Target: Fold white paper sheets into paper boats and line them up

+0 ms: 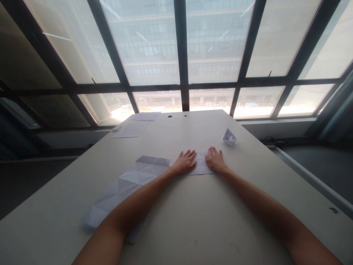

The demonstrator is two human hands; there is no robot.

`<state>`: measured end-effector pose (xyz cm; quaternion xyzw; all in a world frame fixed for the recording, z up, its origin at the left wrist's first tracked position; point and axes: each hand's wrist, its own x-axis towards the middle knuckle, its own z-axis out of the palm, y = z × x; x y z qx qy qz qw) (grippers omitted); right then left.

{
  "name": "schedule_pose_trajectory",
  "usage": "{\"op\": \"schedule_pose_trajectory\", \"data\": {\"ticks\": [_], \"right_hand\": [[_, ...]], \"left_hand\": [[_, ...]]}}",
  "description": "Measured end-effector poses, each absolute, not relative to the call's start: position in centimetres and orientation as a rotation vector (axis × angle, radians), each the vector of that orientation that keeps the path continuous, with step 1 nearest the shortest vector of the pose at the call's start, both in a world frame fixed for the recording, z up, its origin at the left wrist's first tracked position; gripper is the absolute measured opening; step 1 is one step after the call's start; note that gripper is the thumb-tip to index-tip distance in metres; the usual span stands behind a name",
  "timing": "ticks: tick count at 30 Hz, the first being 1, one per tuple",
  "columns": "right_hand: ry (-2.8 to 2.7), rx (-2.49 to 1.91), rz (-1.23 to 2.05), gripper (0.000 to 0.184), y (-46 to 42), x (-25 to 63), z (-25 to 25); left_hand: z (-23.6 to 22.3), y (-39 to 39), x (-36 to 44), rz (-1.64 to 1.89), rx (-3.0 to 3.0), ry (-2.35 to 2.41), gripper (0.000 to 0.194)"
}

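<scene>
- Have a small white sheet [203, 168] flat on the white table [176, 213], between and partly under both hands, with a bare strip showing in the middle.
- Rest the left hand [186, 162] palm down over the sheet's left part, open, fingers spread and reaching away from the body, gripping nothing.
- Rest the right hand [215, 160] palm down over the sheet's right part, also open, fingers pointing forward, gripping nothing.
- Keep a clear gap between the two hands, without touching.
- To the left, see a large creased paper [135, 176] marked with triangular folds, running toward the body and partly hidden behind the left forearm.
- Beyond the right hand and slightly to its right, find a small folded paper shape [229, 137] standing with a pointed peak, well apart from the sheet.
- Toward the far left corner, find loose sheets [129, 130] lying flat, with more overlapping papers [146, 116] just behind.
- Near the far edge, notice a dark round hole [170, 116] and a smaller dark spot [185, 116] to its right.
- At the right edge, notice a small dark mark [333, 210], too blurred to identify.
- Past the table, face tall dark-framed windows [212, 44] with a building visible through the glass, and a dark curtain [331, 110] at right.
</scene>
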<state>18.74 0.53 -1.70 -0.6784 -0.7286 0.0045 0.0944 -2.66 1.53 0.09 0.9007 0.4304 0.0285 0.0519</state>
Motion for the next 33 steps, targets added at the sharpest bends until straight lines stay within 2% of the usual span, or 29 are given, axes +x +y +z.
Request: {"op": "schedule_pose_trajectory", "data": {"ticks": [7, 12, 21, 33], "right_hand": [[-2.172, -1.876, -0.11, 0.057, 0.0, 18.1, -1.0], [-2.28, -1.768, 0.089, 0.051, 0.0, 17.4, -1.0], [-2.446, -1.527, 0.255, 0.063, -0.9, 16.3, -1.0], [-2.445, -1.567, 0.222, 0.064, -0.8, 16.2, -1.1]], "left_hand": [[0.2, 1.4, -2.6, 0.1, 2.738, 1.316, 0.064], [0.3, 1.3, -2.7, 0.109, 2.746, 1.312, 0.064], [0.1, 1.2, -2.7, 0.143, 2.722, 1.321, 0.061], [0.0, 1.4, -2.7, 0.144, 2.72, 1.326, 0.061]]}}
